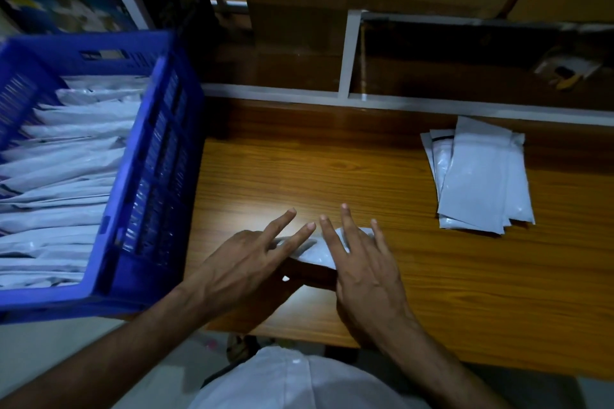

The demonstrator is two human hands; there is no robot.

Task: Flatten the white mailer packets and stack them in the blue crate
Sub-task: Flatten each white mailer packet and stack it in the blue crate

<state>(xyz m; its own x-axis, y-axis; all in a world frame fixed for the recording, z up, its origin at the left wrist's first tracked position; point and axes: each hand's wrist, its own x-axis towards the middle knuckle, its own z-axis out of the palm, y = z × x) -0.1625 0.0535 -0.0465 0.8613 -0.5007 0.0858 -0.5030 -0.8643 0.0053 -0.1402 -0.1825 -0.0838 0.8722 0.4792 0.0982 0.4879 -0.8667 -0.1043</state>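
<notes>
Both my hands lie with straight fingers on one white mailer packet at the middle of the wooden table. My left hand covers the packet's left end and my right hand covers its right end; only a small strip shows between them. My thumbs are hidden, so I cannot tell whether they reach under the packet. The blue crate stands at the left, partly over the table's edge. It holds several white packets stacked in a row.
A loose pile of several white mailer packets lies on the table at the right. White-framed shelf compartments run behind the table, with cardboard boxes above. A small item sits in the right compartment.
</notes>
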